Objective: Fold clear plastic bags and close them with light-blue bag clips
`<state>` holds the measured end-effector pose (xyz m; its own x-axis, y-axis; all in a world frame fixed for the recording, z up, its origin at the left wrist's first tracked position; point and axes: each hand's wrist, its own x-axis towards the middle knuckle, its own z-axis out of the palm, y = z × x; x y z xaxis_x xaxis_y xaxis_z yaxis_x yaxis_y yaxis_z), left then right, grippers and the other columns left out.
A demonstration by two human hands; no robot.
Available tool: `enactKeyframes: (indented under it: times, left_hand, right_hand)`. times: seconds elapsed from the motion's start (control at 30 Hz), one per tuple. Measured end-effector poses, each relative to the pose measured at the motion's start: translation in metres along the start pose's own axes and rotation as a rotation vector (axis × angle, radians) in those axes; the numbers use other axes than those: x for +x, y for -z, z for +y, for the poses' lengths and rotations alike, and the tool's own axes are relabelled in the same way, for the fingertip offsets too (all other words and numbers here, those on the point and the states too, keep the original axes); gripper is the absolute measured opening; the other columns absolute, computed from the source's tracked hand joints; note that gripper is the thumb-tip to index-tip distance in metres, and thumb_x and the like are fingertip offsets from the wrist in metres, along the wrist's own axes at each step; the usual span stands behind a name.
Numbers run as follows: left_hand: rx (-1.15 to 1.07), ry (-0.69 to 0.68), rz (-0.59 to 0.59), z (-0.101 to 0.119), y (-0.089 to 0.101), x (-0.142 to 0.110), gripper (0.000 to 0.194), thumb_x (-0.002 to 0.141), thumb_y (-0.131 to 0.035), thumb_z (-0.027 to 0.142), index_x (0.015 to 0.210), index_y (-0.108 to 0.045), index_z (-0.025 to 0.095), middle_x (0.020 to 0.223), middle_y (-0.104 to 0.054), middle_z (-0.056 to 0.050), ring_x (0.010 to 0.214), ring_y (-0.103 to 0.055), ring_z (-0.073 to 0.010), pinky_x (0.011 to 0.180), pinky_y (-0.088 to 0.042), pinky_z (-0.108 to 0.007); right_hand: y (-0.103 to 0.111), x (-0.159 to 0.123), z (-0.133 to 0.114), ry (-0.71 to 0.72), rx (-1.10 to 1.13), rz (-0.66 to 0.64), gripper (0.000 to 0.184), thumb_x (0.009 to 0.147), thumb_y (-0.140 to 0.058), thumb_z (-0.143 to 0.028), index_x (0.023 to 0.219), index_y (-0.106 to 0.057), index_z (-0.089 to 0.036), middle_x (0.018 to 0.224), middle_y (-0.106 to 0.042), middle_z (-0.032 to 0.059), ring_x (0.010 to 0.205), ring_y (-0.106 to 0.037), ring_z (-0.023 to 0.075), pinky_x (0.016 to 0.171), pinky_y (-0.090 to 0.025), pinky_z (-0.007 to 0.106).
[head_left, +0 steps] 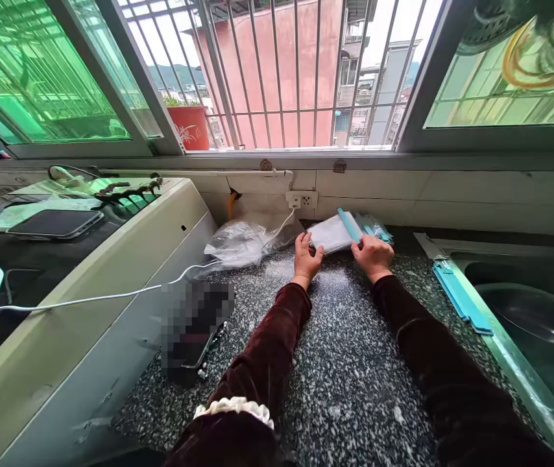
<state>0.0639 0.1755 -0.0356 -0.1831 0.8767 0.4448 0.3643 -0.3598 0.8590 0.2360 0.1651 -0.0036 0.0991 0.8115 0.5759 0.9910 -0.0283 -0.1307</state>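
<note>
A white packet in clear plastic lies against the wall at the back of the speckled counter. Along its right side runs a teal sealing clip, a long narrow strip. My left hand is at the packet's near left corner, thumb and fingers curled about it. A small dark and red spot shows between them, too small to name. My right hand is closed on the near end of the teal clip, fingertips partly hidden. Just behind it lies a clear bag with more teal strips.
Several teal strips lie beside the sink at right. A blurred phone-like object is at left. A white cable runs from the wall socket past a crumpled plastic bag over the pale appliance.
</note>
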Motion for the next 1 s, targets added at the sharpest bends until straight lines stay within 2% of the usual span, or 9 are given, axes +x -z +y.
enactKeyframes:
  times: [0.1, 0.23, 0.43, 0.53, 0.63, 0.73, 0.77, 0.87, 1.0]
  left_hand:
    - [0.03, -0.024, -0.01, -0.005, -0.005, 0.003, 0.045, 0.073, -0.063, 0.023, 0.117, -0.051, 0.02, 0.133, -0.039, -0.012, 0.075, -0.057, -0.0119, 0.078, -0.05, -0.032]
    - [0.065, -0.075, -0.011, -0.008, -0.008, 0.006, 0.041, 0.073, -0.063, 0.023, 0.112, -0.053, 0.018, 0.127, -0.044, -0.012, 0.065, -0.054, -0.0092, 0.075, -0.05, -0.031]
    - [0.029, -0.054, 0.041, -0.009, -0.006, 0.004, 0.03, 0.071, -0.058, 0.013, 0.101, -0.055, 0.016, 0.107, -0.051, -0.009, 0.054, -0.046, -0.0062, 0.071, -0.049, -0.029]
    - [-0.014, 0.006, 0.127, -0.008, 0.004, -0.001, 0.026, 0.07, -0.053, 0.008, 0.095, -0.055, 0.015, 0.098, -0.051, -0.007, 0.056, -0.047, -0.0079, 0.07, -0.048, -0.029]
    - [-0.041, 0.086, 0.318, -0.01, 0.025, -0.014, 0.024, 0.072, -0.047, 0.006, 0.093, -0.053, 0.015, 0.091, -0.051, -0.006, 0.071, -0.052, -0.0134, 0.074, -0.047, -0.03]
    - [-0.026, 0.162, 0.496, -0.015, 0.055, -0.031, 0.025, 0.073, -0.043, 0.006, 0.094, -0.052, 0.016, 0.088, -0.05, -0.006, 0.084, -0.053, -0.017, 0.083, -0.044, -0.033]
    - [-0.023, 0.176, 0.529, -0.017, 0.066, -0.038, 0.026, 0.073, -0.042, 0.007, 0.095, -0.052, 0.016, 0.089, -0.051, -0.007, 0.086, -0.053, -0.0171, 0.084, -0.044, -0.033]
    - [-0.027, 0.232, 0.591, -0.023, 0.096, -0.053, 0.027, 0.074, -0.043, 0.008, 0.098, -0.051, 0.017, 0.093, -0.052, -0.008, 0.086, -0.054, -0.0165, 0.083, -0.044, -0.033]
    - [-0.096, 0.342, 0.601, -0.034, 0.122, -0.061, 0.032, 0.073, -0.044, 0.009, 0.104, -0.051, 0.017, 0.095, -0.054, -0.008, 0.085, -0.056, -0.0155, 0.082, -0.046, -0.032]
  right_hand:
    - [-0.008, 0.007, 0.002, -0.074, 0.001, 0.005, 0.03, 0.08, -0.044, -0.034, 0.08, -0.064, -0.012, 0.074, -0.065, 0.0131, 0.067, -0.054, 0.0215, 0.058, -0.025, 0.029]
    - [-0.014, 0.009, 0.007, -0.105, 0.002, 0.004, 0.031, 0.081, -0.044, -0.037, 0.077, -0.064, -0.013, 0.073, -0.065, 0.0135, 0.067, -0.054, 0.0216, 0.059, -0.027, 0.03]
    - [-0.01, 0.006, 0.009, -0.09, 0.023, 0.007, 0.037, 0.082, -0.046, -0.045, 0.075, -0.063, -0.013, 0.072, -0.064, 0.0136, 0.067, -0.054, 0.0222, 0.059, -0.026, 0.03]
    - [-0.002, 0.004, -0.003, -0.023, 0.059, 0.044, 0.038, 0.083, -0.046, -0.045, 0.077, -0.064, -0.013, 0.073, -0.064, 0.0124, 0.068, -0.054, 0.0215, 0.06, -0.026, 0.029]
    - [0.007, 0.0, -0.036, 0.123, 0.136, 0.024, 0.036, 0.086, -0.042, -0.04, 0.076, -0.065, -0.014, 0.073, -0.065, 0.0108, 0.069, -0.055, 0.0197, 0.061, -0.028, 0.029]
    - [0.011, -0.01, -0.091, 0.273, 0.229, -0.138, 0.034, 0.089, -0.038, -0.034, 0.081, -0.065, -0.015, 0.08, -0.067, 0.0091, 0.074, -0.058, 0.0179, 0.063, -0.031, 0.027]
    - [0.011, -0.014, -0.111, 0.323, 0.25, -0.213, 0.032, 0.089, -0.038, -0.033, 0.086, -0.064, -0.016, 0.085, -0.067, 0.0083, 0.077, -0.059, 0.0173, 0.063, -0.032, 0.026]
    - [0.009, -0.026, -0.167, 0.394, 0.276, -0.269, 0.026, 0.087, -0.045, -0.035, 0.093, -0.064, -0.019, 0.091, -0.067, 0.0061, 0.081, -0.059, 0.0163, 0.063, -0.035, 0.024]
    - [0.003, -0.033, -0.215, 0.419, 0.255, -0.286, 0.032, 0.082, -0.052, -0.038, 0.103, -0.062, -0.015, 0.099, -0.064, 0.0118, 0.085, -0.059, 0.0207, 0.065, -0.037, 0.027]
